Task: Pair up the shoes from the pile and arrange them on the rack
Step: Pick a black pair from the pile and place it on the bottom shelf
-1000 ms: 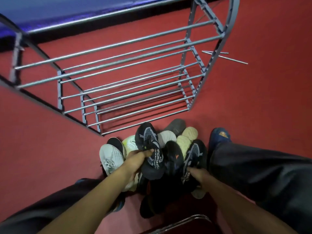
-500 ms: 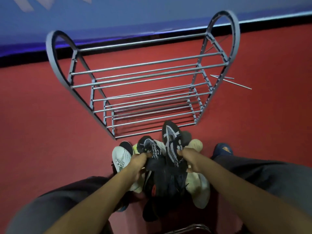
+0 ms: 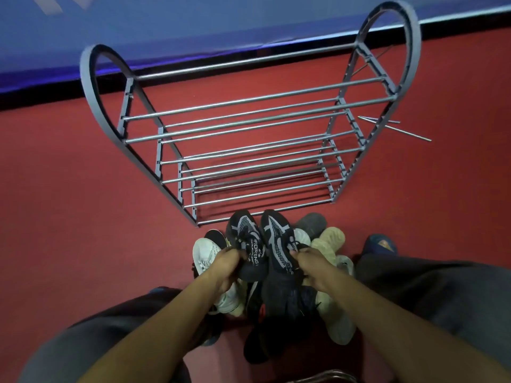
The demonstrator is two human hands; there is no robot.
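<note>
Two black knit sneakers now sit side by side above the pile, vs 0.5 s ago when the R one stood higher and ahead of the L one, and 1 s ago when the R one was low in the heap. Means first pair is matched, ready for the rack [image 3: 249,117], which has no shoes on it yet.

L to R: white sneaker [image 3: 206,254] at pile's left edge. Left hand [image 3: 225,268] has fingers curled round the left black shoe [image 3: 246,244] at its collar/tongue. Right black shoe [image 3: 276,241] just beside it, touching or nearly. Right hand [image 3: 313,265] grips it at the collar, fingers curled. Beige shoes [image 3: 329,240] and a grey one behind, R of the pair.

Both black shoes: toes point away from person toward rack's bottom rail, long axes roughly parallel, heels down toward the wrists. Toes hang near the front rail, apparently not touching.
</note>
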